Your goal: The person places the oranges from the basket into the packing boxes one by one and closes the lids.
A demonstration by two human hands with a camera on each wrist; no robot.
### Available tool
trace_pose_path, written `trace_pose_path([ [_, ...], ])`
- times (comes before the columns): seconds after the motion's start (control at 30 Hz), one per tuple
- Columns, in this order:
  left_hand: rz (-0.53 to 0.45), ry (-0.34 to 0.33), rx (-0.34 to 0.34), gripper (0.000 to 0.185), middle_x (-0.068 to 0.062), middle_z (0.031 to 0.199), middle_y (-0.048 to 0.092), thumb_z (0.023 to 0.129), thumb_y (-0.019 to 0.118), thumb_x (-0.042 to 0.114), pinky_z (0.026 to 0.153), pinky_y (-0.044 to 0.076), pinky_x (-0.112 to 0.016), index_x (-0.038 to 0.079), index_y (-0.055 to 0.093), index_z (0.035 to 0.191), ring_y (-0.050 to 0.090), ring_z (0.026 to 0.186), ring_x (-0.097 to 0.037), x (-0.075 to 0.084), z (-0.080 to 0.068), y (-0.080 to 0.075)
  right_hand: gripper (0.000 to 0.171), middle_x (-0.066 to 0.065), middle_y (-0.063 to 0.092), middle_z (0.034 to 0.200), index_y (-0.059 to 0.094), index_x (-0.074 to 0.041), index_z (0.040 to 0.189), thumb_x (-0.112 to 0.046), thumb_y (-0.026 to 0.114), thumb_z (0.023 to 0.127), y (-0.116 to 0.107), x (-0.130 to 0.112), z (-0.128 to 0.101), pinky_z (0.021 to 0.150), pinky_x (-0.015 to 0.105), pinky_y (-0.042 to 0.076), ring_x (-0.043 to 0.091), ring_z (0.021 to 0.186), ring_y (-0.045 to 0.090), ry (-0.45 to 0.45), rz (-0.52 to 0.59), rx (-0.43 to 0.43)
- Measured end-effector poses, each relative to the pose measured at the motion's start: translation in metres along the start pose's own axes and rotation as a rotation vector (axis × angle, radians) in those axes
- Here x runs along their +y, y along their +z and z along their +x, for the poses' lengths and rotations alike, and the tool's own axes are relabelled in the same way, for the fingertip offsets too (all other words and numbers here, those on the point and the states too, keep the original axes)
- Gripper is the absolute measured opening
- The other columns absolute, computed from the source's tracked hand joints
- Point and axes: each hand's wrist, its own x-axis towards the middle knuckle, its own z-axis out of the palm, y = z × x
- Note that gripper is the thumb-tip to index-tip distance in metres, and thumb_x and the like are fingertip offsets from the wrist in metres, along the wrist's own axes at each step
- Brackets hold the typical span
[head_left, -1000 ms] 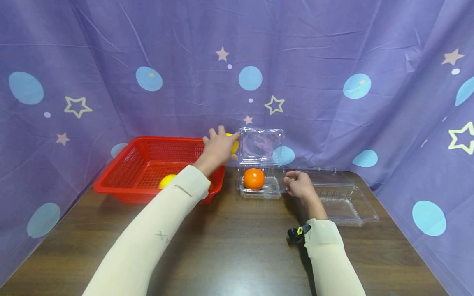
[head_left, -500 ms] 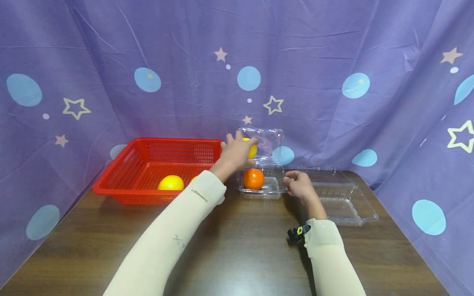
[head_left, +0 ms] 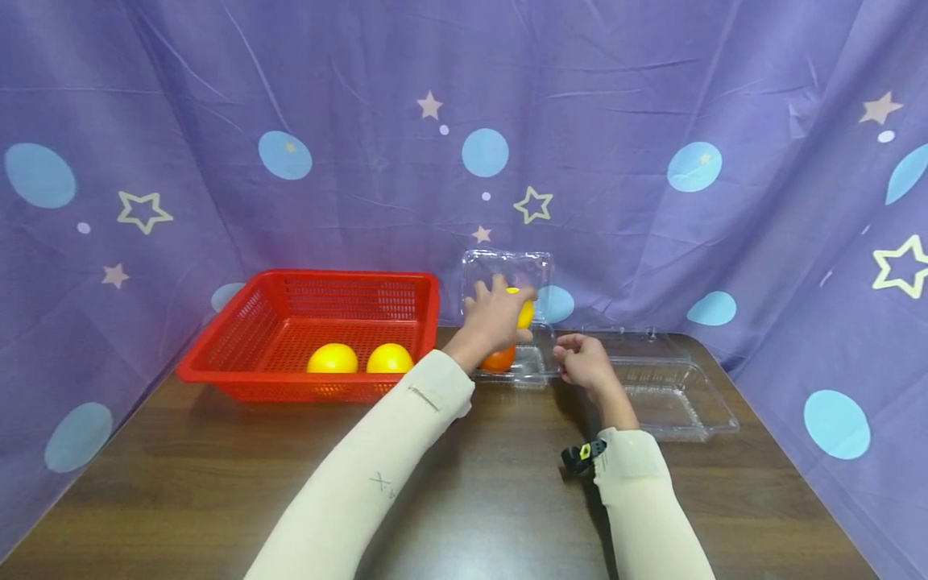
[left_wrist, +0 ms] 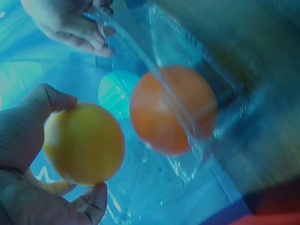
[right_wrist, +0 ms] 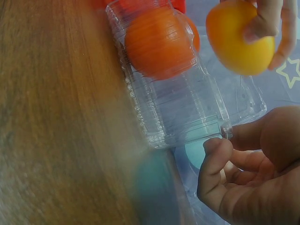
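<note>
In the head view my left hand (head_left: 491,324) grips a round yellow fruit (head_left: 525,312) above a clear plastic clamshell box (head_left: 535,372), its lid standing up at the back. Thumb and fingertips curl round the fruit (left_wrist: 86,143) in the left wrist view. An orange (left_wrist: 173,110) sits inside the box, at its left end in the head view, partly hidden there by my left hand. My right hand (head_left: 586,362) is at the box's right side; the right wrist view shows its thumb and index finger pinching the rim corner of the box (right_wrist: 187,115).
On the left stands a red plastic basket (head_left: 199,366) with two yellow fruits (head_left: 333,358) near its front wall. A second clear box (head_left: 677,403) lies with its lid back, right of my right hand. Behind the wooden table (head_left: 493,483) hangs a purple curtain (head_left: 609,105).
My left hand has carried the yellow fruit from the basket's right edge rightwards and down over the box, uncovering the two fruits in the basket. The right hand stays at the rim.
</note>
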Motion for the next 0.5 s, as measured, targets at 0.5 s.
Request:
trace_pose_path([
  [0.5, -0.001, -0.019, -0.049, 0.063, -0.017, 0.137, 0.046, 0.081, 0.081, 0.047, 0.09, 0.049, -0.056, 0.037, 0.056, 0.139, 0.046, 0.12, -0.042, 0.028, -0.004, 0.028, 0.033, 0.02, 0.062, 0.101, 0.055, 0.008, 0.133, -0.01, 0.052, 0.106, -0.001, -0.001, 0.003, 0.059, 0.023, 0.051, 0.016, 0.072, 0.057, 0.007, -0.014, -0.006],
])
